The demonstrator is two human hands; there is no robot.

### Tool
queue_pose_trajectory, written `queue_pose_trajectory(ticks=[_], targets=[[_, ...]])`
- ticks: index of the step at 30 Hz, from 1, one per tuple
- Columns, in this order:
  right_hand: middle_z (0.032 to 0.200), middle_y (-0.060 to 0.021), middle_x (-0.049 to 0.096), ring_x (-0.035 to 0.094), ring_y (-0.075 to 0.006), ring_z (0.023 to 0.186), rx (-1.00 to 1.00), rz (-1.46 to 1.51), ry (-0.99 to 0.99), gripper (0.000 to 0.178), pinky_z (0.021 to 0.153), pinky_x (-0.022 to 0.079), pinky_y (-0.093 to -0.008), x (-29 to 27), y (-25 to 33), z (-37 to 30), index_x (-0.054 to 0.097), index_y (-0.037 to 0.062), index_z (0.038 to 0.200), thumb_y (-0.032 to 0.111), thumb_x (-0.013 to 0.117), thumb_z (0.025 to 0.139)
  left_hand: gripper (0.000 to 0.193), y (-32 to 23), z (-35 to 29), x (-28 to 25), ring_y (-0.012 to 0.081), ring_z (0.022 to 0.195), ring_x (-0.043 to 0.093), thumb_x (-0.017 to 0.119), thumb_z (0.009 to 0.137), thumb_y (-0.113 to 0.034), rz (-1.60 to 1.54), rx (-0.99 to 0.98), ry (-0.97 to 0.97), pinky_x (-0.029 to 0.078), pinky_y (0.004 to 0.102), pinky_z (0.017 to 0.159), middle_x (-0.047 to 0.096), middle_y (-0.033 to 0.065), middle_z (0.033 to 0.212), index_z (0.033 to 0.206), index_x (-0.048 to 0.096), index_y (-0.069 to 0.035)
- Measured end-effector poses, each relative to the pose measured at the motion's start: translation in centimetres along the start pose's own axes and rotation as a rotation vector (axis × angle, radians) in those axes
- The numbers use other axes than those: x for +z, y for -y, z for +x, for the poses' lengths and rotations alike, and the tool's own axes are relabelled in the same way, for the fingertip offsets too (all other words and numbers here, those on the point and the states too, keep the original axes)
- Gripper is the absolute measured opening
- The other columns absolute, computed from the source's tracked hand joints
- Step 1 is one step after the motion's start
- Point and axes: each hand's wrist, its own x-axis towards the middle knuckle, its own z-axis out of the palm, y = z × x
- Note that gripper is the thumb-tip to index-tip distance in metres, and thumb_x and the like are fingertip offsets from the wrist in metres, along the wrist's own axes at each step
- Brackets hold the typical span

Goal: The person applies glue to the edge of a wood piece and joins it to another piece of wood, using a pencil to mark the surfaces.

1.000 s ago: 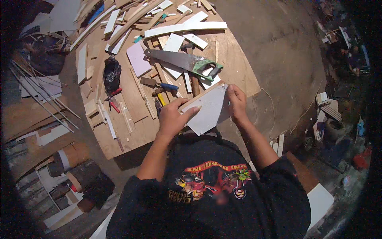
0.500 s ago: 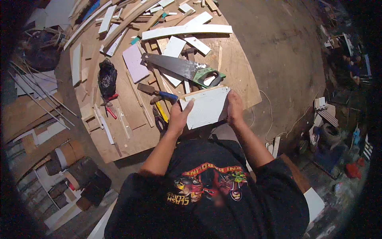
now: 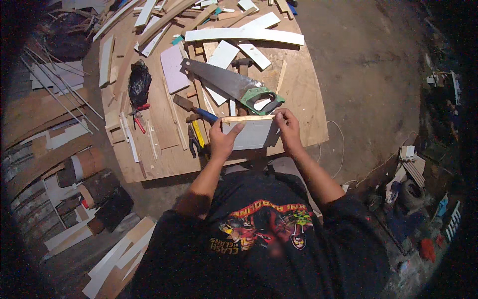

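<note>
Between my two hands, a white board (image 3: 251, 135) with a bare wood edge along its far side is held at the table's near edge. My left hand (image 3: 222, 140) grips its left end, thumb lying over the white face. At the far right corner, my right hand (image 3: 289, 131) is closed on the board, fingers at the wood edge. Just beyond lies a handsaw (image 3: 226, 83) with a green handle. Left of the board are a chisel (image 3: 203, 112) with a blue handle, a yellow-handled hammer (image 3: 198, 133) and dark-handled pliers (image 3: 192, 141).
The plywood table (image 3: 301, 99) carries several white and bare wood strips at its far side. Red-handled pliers (image 3: 138, 122) and a black plastic bag (image 3: 140, 83) lie at left. A pale cable (image 3: 342, 144) runs over the floor at right. Wood offcuts (image 3: 122, 256) lie at lower left.
The board has tilted, so its wood edge shows more and its white face looks narrower and darker. My right hand's fingers have curled over the corner. The view has shifted slightly.
</note>
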Motion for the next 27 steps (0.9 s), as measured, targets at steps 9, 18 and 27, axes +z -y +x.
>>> queue_pose_trajectory(ticks=[9, 18, 27], targets=[[0.094, 0.0019, 0.058, 0.049, -0.0076, 0.086, -0.044, 0.127, 0.213, 0.028, 0.078, 0.039, -0.0254, -3.5, 3.5, 1.1, 0.062, 0.0059, 0.108, 0.033, 0.056, 0.105, 0.043, -1.4, -0.3, 2.2, 0.0151, 0.085, 0.067, 0.091, 0.076, -0.022, -0.029, 0.092, 0.039, 0.055, 0.0309, 0.079, 0.071, 0.0048, 0.094, 0.105, 0.065, -0.004], [0.095, -0.0011, 0.06, 0.052, -0.0077, 0.087, -0.003, -0.018, 0.136, 0.025, 0.077, 0.044, -0.0251, -2.5, 3.6, 2.5, 0.059, 0.0054, 0.114, 0.028, 0.049, 0.108, 0.039, 0.4, 0.6, 2.2, 0.0158, 0.099, 0.057, 0.062, 0.102, -0.035, -0.079, 0.05, -0.041, 0.044, 0.0322, 0.093, 0.064, 0.0083, 0.103, 0.113, 0.061, 0.002], [0.095, -0.0034, 0.065, 0.056, -0.0112, 0.089, -0.045, -0.084, 0.117, 0.03, 0.08, 0.047, -0.0289, -0.4, 0.6, 3.3, 0.064, 0.0026, 0.11, 0.03, 0.051, 0.108, 0.04, -0.4, 0.9, 0.5, 0.0184, 0.104, 0.064, 0.067, 0.099, -0.029, -0.063, -0.085, -0.078, 0.049, 0.0335, 0.093, 0.069, 0.0128, 0.113, 0.121, 0.06, 0.004]])
